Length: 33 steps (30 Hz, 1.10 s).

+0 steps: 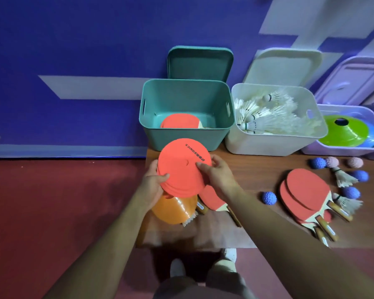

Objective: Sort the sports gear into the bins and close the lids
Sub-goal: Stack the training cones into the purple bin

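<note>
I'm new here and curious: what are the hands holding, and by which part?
A stack of flat red discs. The left hand grips its lower left edge, the right hand its right edge, with fingers lying on the top face.

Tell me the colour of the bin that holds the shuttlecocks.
The bin is white, and the head view shows it best.
</note>
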{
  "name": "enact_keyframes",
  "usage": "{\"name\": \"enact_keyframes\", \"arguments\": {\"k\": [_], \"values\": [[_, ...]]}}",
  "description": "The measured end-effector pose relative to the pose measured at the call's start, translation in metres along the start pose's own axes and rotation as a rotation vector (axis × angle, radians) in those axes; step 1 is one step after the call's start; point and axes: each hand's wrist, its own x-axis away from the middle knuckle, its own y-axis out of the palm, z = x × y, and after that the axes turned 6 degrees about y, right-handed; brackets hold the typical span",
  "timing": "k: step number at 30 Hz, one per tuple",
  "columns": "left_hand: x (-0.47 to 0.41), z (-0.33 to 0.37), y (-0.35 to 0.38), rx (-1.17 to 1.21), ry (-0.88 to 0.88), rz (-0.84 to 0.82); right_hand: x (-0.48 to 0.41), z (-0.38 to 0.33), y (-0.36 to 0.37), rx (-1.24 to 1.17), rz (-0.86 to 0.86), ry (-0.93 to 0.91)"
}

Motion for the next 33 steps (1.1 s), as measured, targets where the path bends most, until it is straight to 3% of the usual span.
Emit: {"name": "enact_keyframes", "arguments": {"k": [4, 7, 13, 18, 25, 30, 33], "values": [[-0.001, 0.013, 0.040, 0.007, 0.013, -0.058, 0.022, -0.014, -0.016, 0.075, 0.038, -0.092], [-0.005, 0.022, 0.071, -0.082, 0.100, -0.009, 0.036, -0.032, -0.030, 0.089, 0.058, -0.131], [-0.016, 0.034, 0.147, -0.118, 0.187, -0.083, 0.054, -0.083, -0.089, -0.038, 0.097, -0.156], [-0.032, 0.026, 0.211, -0.397, 0.283, -0.131, 0.044, -0.096, -0.147, -0.069, 0.120, -0.158], [-0.046, -0.039, 0.321, -0.521, 0.203, -0.158, 0.019, -0.087, -0.282, -0.153, 0.148, -0.150], [-0.063, -0.131, 0.381, -0.680, 0.075, -0.227, 0.008, -0.092, -0.407, 0.041, 0.199, -0.194], [-0.073, -0.190, 0.402, -0.792, -0.053, -0.107, -0.001, -0.096, -0.472, 0.162, 0.195, -0.204]]}}
